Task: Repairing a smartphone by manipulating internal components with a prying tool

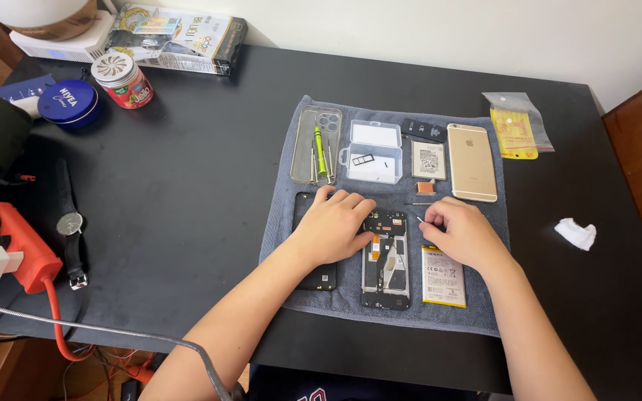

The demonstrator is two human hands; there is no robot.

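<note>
An opened phone (386, 260) lies face down on a grey towel (469, 315), its inner boards bare. My left hand (334, 223) rests flat on the phone's left edge and on a black back cover (319, 276) beside it. My right hand (460, 230) sits just right of the phone, fingers pinched on a thin metal tool (416, 217) whose tip points at the phone's top. A loose white and yellow battery (443, 276) lies under my right wrist.
On the towel's far half lie a clear phone case (306, 137) with a green screwdriver (320, 151), a clear plastic box (372, 152), another battery (429, 160) and a gold phone (472, 162). A wristwatch (70, 226), blue tin (69, 103), jar (122, 80) and crumpled tissue (576, 232) sit on the black desk.
</note>
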